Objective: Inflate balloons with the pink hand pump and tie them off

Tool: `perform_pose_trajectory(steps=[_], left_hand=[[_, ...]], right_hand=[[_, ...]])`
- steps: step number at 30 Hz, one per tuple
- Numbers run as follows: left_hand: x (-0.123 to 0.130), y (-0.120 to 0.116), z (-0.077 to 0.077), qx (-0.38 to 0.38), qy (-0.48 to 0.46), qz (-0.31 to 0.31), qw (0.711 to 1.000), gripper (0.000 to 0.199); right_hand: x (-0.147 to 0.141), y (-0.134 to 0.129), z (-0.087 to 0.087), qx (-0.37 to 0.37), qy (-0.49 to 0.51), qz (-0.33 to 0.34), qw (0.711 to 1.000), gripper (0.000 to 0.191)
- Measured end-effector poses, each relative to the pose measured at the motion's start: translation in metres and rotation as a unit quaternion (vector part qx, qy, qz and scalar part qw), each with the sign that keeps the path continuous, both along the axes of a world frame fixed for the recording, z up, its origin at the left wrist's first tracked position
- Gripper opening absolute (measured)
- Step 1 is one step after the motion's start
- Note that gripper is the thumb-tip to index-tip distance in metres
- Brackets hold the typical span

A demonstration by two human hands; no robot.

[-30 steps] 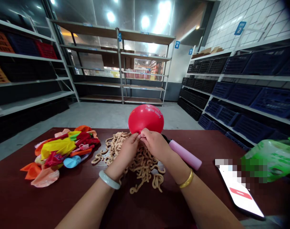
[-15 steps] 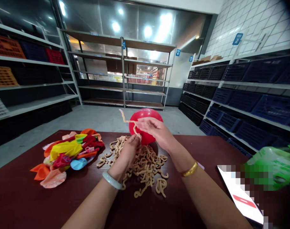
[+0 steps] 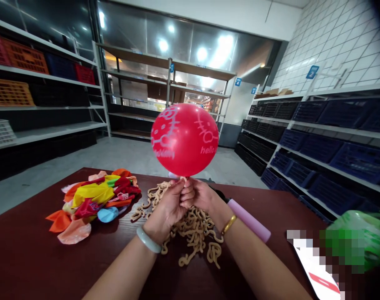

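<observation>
An inflated red balloon (image 3: pixel 185 139) with white cat-face prints stands upright above my hands. My left hand (image 3: pixel 174 202) is closed at the balloon's neck, its fingers pinched together. Right beside it my right hand (image 3: pixel 199 193) is closed at the same spot, touching the left. The beige cord held between them is mostly hidden by the fingers. Below my hands lies a pile of curly beige cords (image 3: pixel 194 229). To the left is a heap of uninflated balloons (image 3: pixel 98 196) in yellow, red, orange, pink and blue.
The dark red table (image 3: pixel 115 266) carries a pink cylinder (image 3: pixel 249 220) right of my right hand, a white-screened device (image 3: pixel 318 271) and a green bag (image 3: pixel 358 237) at the right. Shelves (image 3: pixel 136 77) with crates stand around the room.
The balloon has risen upright above my hands. My right hand has come down from beside it to meet my left at the neck. The pink cylinder is now uncovered, and the view has shifted slightly.
</observation>
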State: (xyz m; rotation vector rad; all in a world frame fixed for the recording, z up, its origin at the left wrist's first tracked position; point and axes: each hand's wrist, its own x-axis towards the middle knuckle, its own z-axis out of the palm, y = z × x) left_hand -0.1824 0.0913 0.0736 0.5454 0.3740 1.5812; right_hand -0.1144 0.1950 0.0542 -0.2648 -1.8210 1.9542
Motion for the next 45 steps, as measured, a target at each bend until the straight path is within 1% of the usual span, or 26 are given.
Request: perform_pose_trajectory(steps=[2,4,7,9,11,12,14,15,17,19,20,21,23,25,26,28,31,33,35,38,40,41,42,43,45], left_hand=[[-0.005,-0.001,0.001,-0.009,-0.028,-0.023,0.999,0.024],[-0.01,-0.002,0.002,-0.018,-0.045,-0.025,0.999,0.025],[-0.016,-0.003,0.003,-0.028,-0.05,-0.004,0.998,0.023],[-0.017,-0.004,0.003,-0.031,-0.04,0.001,0.999,0.02],[-0.015,-0.003,0.002,-0.032,-0.011,0.013,0.999,0.022],[-0.013,-0.001,0.001,-0.033,0.014,0.031,0.999,0.024],[-0.009,0.003,-0.003,-0.048,0.086,0.095,0.991,0.028],[-0.006,0.006,-0.006,-0.063,0.13,0.139,0.98,0.029],[-0.002,0.012,-0.013,-0.088,0.225,0.233,0.942,0.03],[0.0,0.017,-0.021,-0.089,0.326,0.306,0.89,0.031],[0.001,0.019,-0.024,-0.077,0.376,0.333,0.861,0.031],[0.002,0.02,-0.026,-0.062,0.424,0.354,0.831,0.031],[0.003,0.021,-0.028,-0.035,0.505,0.376,0.776,0.03],[0.004,0.021,-0.029,-0.018,0.556,0.383,0.737,0.03],[0.005,0.02,-0.029,-0.013,0.572,0.384,0.725,0.03],[0.006,0.019,-0.028,-0.003,0.59,0.386,0.709,0.03],[0.009,0.016,-0.027,0.004,0.609,0.396,0.687,0.029],[0.011,0.014,-0.027,0.005,0.628,0.404,0.665,0.028],[0.012,0.013,-0.026,0.009,0.65,0.408,0.641,0.028],[0.011,0.012,-0.026,0.012,0.692,0.407,0.596,0.026],[0.01,0.011,-0.025,0.01,0.718,0.404,0.567,0.025],[0.01,0.011,-0.025,0.01,0.725,0.402,0.558,0.025],[0.01,0.011,-0.025,0.011,0.727,0.4,0.558,0.025],[0.01,0.011,-0.025,0.013,0.722,0.398,0.566,0.025],[0.011,0.013,-0.025,0.023,0.694,0.394,0.601,0.026]], right_hand=[[-0.004,0.003,-0.003,-0.031,-0.004,0.012,0.999,0.022],[-0.002,0.004,-0.004,-0.053,-0.005,0.017,0.998,0.021],[0.011,0.002,-0.001,-0.038,-0.01,-0.015,0.999,0.025],[0.022,0.0,0.004,0.009,-0.018,-0.064,0.998,0.028],[0.032,-0.003,0.01,0.083,-0.034,-0.127,0.988,0.028],[0.036,-0.005,0.012,0.128,-0.043,-0.159,0.978,0.027],[0.042,-0.011,0.016,0.229,-0.051,-0.222,0.946,0.023],[0.044,-0.015,0.018,0.283,-0.046,-0.25,0.925,0.019],[0.047,-0.024,0.019,0.381,-0.022,-0.286,0.879,0.013],[0.05,-0.031,0.02,0.445,0.001,-0.296,0.845,0.01],[0.051,-0.033,0.02,0.46,0.007,-0.292,0.839,0.01],[0.052,-0.034,0.02,0.466,0.011,-0.284,0.838,0.01],[0.056,-0.031,0.021,0.471,0.017,-0.263,0.842,0.012],[0.06,-0.026,0.023,0.479,0.027,-0.235,0.846,0.015],[0.062,-0.023,0.025,0.482,0.031,-0.221,0.847,0.016],[0.065,-0.019,0.026,0.48,0.038,-0.21,0.851,0.013],[0.068,-0.016,0.027,0.451,0.041,-0.229,0.862,0.002],[0.068,-0.015,0.026,0.414,0.042,-0.235,0.879,0.005],[0.067,-0.013,0.026,0.365,0.037,-0.23,0.902,0.006],[0.067,-0.012,0.025,0.276,0.012,-0.221,0.935,0.007],[0.067,-0.011,0.025,0.235,-0.011,-0.21,0.949,0.009],[0.067,-0.01,0.025,0.224,-0.021,-0.204,0.953,0.009],[0.067,-0.01,0.025,0.221,-0.03,-0.199,0.954,0.01],[0.067,-0.01,0.025,0.224,-0.037,-0.198,0.953,0.011],[0.067,-0.012,0.024,0.255,-0.036,-0.218,0.941,0.013]])
